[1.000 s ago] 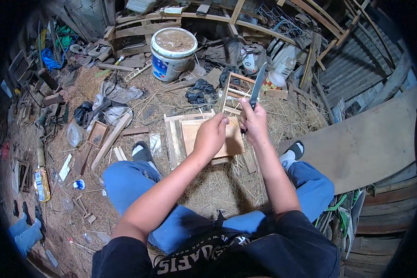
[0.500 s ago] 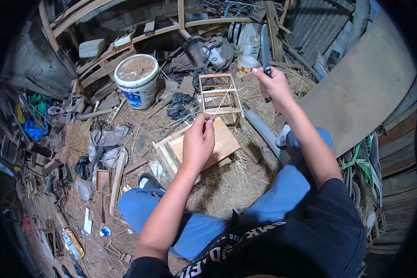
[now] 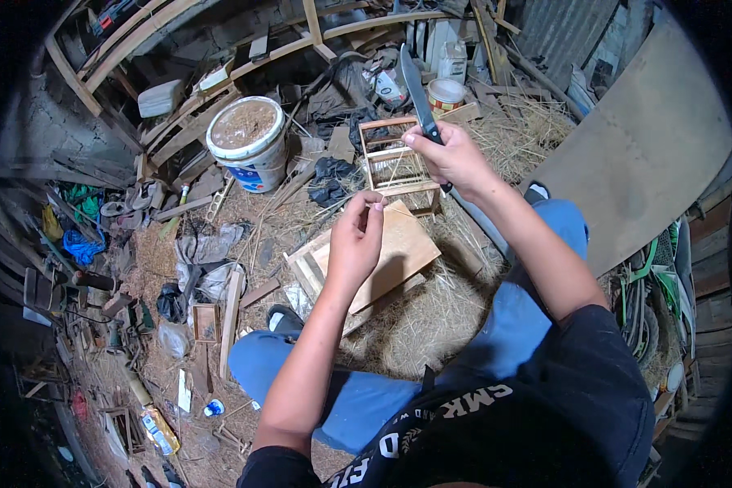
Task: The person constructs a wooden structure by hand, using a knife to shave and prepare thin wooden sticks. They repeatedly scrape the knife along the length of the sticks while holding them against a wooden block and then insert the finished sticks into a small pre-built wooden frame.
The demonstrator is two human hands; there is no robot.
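Observation:
My right hand (image 3: 450, 156) grips the dark handle of a knife (image 3: 416, 91), its blade pointing up and away from me. My left hand (image 3: 356, 241) is raised over a flat wooden box (image 3: 398, 252), thumb and forefinger pinched together, apparently on a thin straw-like strip that is too fine to make out. The box lies on straw between my knees. Just beyond it stands a small open wooden frame (image 3: 392, 159), close under my right hand.
A white bucket (image 3: 248, 146) filled with brownish matter stands to the far left. A small tin (image 3: 445, 93) and bottles sit behind the frame. A large board (image 3: 642, 138) leans at right. Wood scraps, rags and tools litter the floor at left; straw covers the ground ahead.
The view swung left then back. My right hand drew back from the frame's far side and raised the knife upright. My left hand lifted off the box, fingers pinched.

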